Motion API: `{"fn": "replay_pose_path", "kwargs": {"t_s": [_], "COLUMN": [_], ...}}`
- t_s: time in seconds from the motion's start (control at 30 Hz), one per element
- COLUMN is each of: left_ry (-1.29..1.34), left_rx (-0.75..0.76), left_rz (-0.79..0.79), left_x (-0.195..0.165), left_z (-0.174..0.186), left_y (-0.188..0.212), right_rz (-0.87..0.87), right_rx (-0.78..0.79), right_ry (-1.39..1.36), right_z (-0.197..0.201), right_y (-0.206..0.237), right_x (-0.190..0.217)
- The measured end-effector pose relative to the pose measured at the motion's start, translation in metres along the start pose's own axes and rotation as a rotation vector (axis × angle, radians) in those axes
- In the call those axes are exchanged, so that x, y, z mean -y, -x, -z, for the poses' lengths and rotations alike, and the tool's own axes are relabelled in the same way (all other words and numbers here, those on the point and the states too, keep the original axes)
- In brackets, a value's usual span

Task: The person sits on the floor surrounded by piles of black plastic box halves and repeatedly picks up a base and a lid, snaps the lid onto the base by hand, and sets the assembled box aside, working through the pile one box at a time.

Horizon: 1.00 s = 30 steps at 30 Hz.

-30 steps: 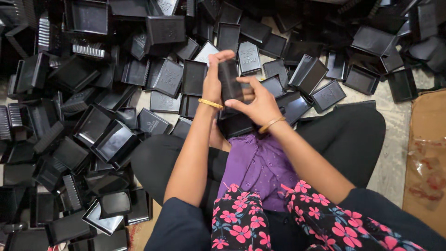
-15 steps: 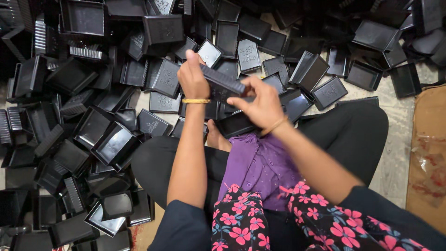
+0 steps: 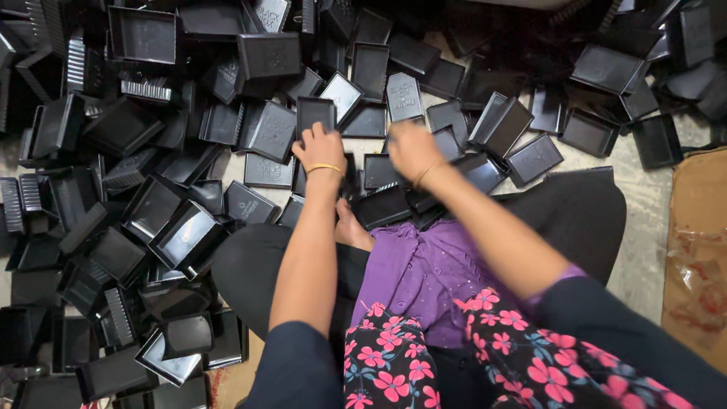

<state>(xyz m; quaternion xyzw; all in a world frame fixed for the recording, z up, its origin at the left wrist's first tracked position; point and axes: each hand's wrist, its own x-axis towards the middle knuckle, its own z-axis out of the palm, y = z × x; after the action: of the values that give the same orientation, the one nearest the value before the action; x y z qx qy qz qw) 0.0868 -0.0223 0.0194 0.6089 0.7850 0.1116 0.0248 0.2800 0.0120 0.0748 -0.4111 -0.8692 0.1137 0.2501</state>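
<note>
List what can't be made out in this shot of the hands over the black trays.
Head view only:
- Left hand: fingers curl over a black tray; grip hidden by the hand's back.
- Right hand: motion-blurred; what it touches is unclear.
- Tray in lap: partly covered by both wrists.
- Tray pile: cut off at the left and top edges.
- Cardboard: cut off at the right edge.

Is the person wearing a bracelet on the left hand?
Yes, a thin yellow bangle circles the wrist of the left hand among the black trays.
</note>
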Motion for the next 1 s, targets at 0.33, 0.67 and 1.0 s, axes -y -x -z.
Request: {"fn": "replay_pose_path", "kwargs": {"t_s": [0.33,0.67,1.0], "left_ry": [1.045,1.719,1.852], "left_rx": [0.062,0.217,0.350], "left_rz": [0.194,0.382,0.219], "left_x": [-0.019,-0.028,-0.037], "left_z": [-0.004,0.002,0.006], "left_y": [-0.009,-0.012,0.003], "right_rz": [-0.474,-0.623,-0.591], "right_rx": [-0.210,-0.057,-0.005], "right_ry": [-0.416,-0.968,-0.881], "right_z": [-0.016,-0.036,-0.011], "right_y": [0.035,0.052,0.040], "right_x": [-0.051,-0.009,0.038]}}
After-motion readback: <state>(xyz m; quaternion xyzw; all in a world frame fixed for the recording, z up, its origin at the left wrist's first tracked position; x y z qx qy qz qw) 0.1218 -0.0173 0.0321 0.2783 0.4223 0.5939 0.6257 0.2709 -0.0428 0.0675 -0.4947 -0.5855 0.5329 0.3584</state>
